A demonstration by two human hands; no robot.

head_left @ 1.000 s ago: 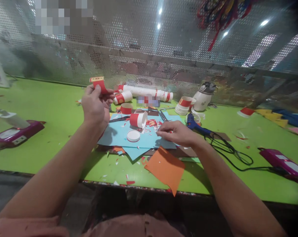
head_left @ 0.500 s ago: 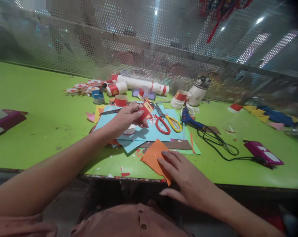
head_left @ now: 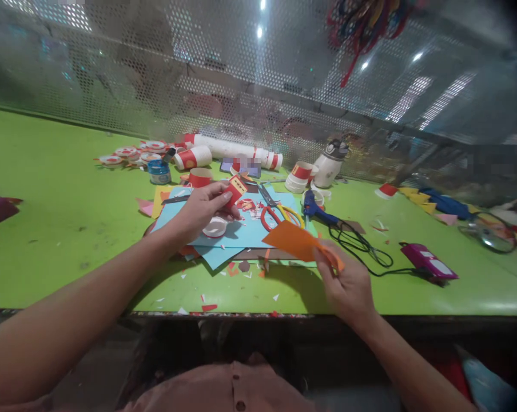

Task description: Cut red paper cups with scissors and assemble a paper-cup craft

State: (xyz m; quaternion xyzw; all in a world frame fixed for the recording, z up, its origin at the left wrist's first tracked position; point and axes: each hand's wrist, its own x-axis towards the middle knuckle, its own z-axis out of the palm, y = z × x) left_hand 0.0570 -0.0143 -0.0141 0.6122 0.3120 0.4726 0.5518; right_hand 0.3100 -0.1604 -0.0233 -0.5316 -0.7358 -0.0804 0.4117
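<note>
My left hand [head_left: 211,207] is closed on a small red and yellow printed paper piece [head_left: 237,190], held above the light blue paper sheets [head_left: 177,220]. My right hand [head_left: 348,280] pinches a piece of orange paper [head_left: 295,240] by its right corner, lifted over the front of the table. Below my left hand lies a white cup piece [head_left: 214,227]. Just behind the orange paper are the scissors [head_left: 279,213], with one red and one yellow handle loop. Red and white paper scraps [head_left: 250,207] lie on the blue sheets.
A blue glue gun [head_left: 321,210] with a black cord lies right of the scissors, its cord running to a purple power strip [head_left: 430,260]. Paper cups [head_left: 300,176], a white bottle [head_left: 329,165], a blue jar [head_left: 159,170] and a long white cup roll [head_left: 233,149] stand or lie behind.
My right hand has picked the orange paper up from the table edge and raised it forward. My left hand still holds the red and yellow piece. The view has shifted slightly right.
</note>
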